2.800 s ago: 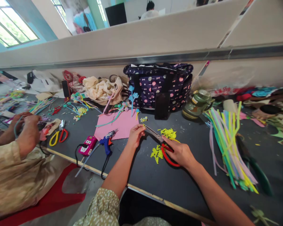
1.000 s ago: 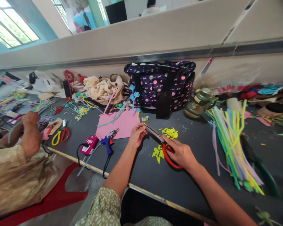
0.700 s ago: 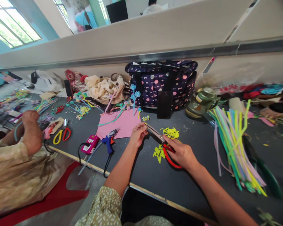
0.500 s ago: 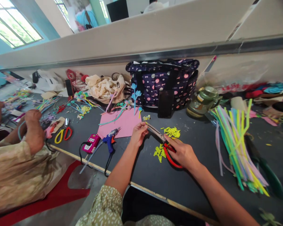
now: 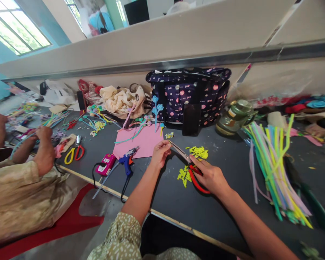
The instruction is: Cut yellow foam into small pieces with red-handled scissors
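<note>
My right hand (image 5: 211, 177) grips a pair of scissors (image 5: 181, 151) by its red handle, the blades pointing up and left over the dark table. At the blade tips, my left hand (image 5: 161, 153) is closed in a pinch; whatever lies between its fingers is too small to make out. Two heaps of short yellow cut pieces lie by the scissors: one pile (image 5: 199, 152) beyond the blades, another pile (image 5: 184, 176) under and left of the handle. A pink sheet (image 5: 137, 142) lies just left of my left hand.
A blue glue gun (image 5: 126, 161) and a magenta box (image 5: 105, 165) lie to the left. Behind stand a patterned bag (image 5: 168, 97), a phone (image 5: 191, 119) and a green jar (image 5: 234, 117). Pastel strips (image 5: 276, 173) lie right. A co-worker's hands (image 5: 44, 139) are at far left.
My hands and the scissors keep almost the same pose. The whole view has shifted slightly. At far left, the co-worker's hands have moved a little.
</note>
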